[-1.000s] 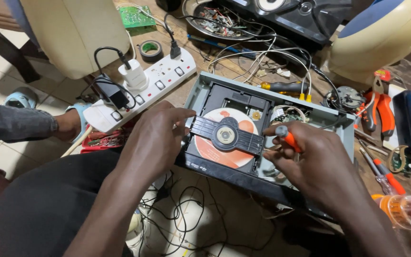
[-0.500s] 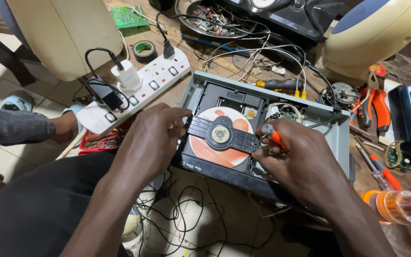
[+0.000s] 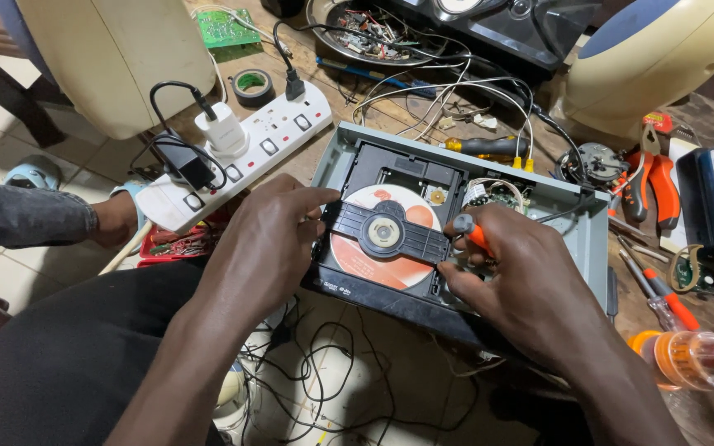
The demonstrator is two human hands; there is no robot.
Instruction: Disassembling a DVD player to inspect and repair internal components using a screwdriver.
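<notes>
Left hand (image 3: 262, 248) palm-down, fingers spread flat on the disc player's (image 3: 456, 239) left edge, gripping nothing. Right hand (image 3: 530, 281) fisted around an orange screwdriver (image 3: 471, 233), tip at the black clamp bar (image 3: 386, 233) over the orange disc (image 3: 382, 268).

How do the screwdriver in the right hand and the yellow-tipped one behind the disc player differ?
The orange-handled screwdriver is gripped in the right hand, at the right end of the black clamp bar over the disc; the black-handled screwdriver lies untouched on the table behind the player. The first is mostly hidden by fingers; the second shows its whole handle. Both are small hand tools.
</notes>
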